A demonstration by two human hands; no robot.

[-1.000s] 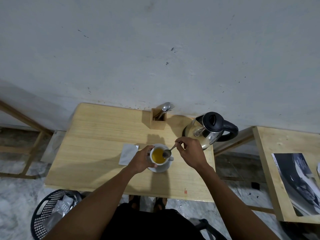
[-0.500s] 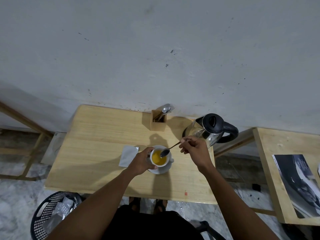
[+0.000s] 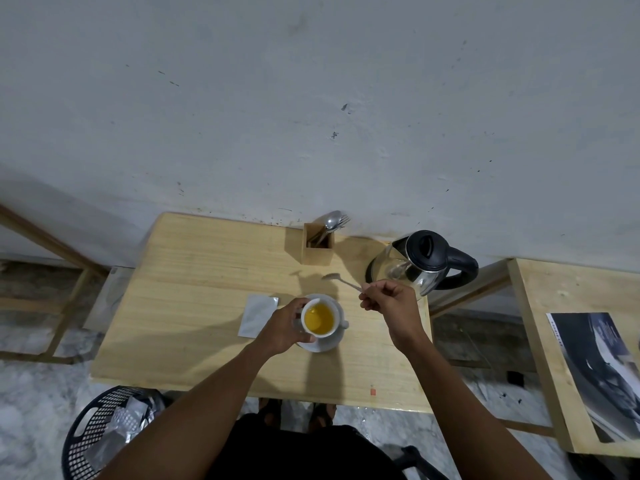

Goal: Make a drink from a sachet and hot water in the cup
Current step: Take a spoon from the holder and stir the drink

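Note:
A white cup (image 3: 319,320) full of yellow-orange drink stands on a white saucer (image 3: 323,344) near the middle of the wooden table (image 3: 194,289). My left hand (image 3: 285,329) wraps around the cup's left side. My right hand (image 3: 388,301) pinches the handle of a metal spoon (image 3: 341,281), which is lifted clear of the cup, its bowl pointing back-left towards the holder. A silver sachet (image 3: 258,315) lies flat just left of the cup. The steel kettle (image 3: 420,263) with a black lid and handle stands at the back right.
A wooden cutlery holder (image 3: 318,245) with spoons and a fork stands against the wall. A black mesh bin (image 3: 104,431) with wrappers sits on the floor at lower left. A second wooden table (image 3: 554,323) with a magazine (image 3: 602,372) is on the right.
My right hand has lifted the spoon out of the cup and swung it up and back, towards the cutlery holder. My left hand stays on the cup.

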